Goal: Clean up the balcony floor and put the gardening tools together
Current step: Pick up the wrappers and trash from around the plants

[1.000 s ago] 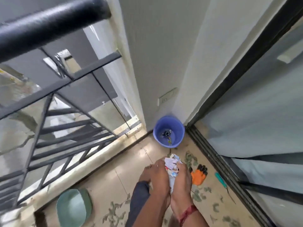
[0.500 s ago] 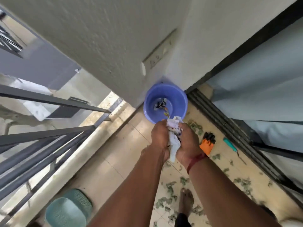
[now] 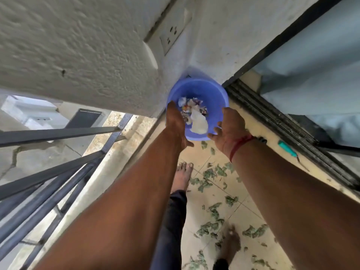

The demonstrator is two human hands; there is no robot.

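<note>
By the railing [image 3: 58, 172], dark flat metal bars, the left hand [image 3: 175, 123] hangs over the bucket's near edge, fingers straight, gripping nothing. The round blue plastic bucket [image 3: 212, 92] sits in the wall corner with crumpled paper scraps [image 3: 197, 121] inside. They're light, so a gust could lift them out. The right hand [image 3: 230, 126] looks loose and empty too, I think. Dry curled leaves [image 3: 212, 176] litter the glossy tiles, and bare feet could scatter them. A green-handled tool [image 3: 288, 150] lies beside the door track.
</note>
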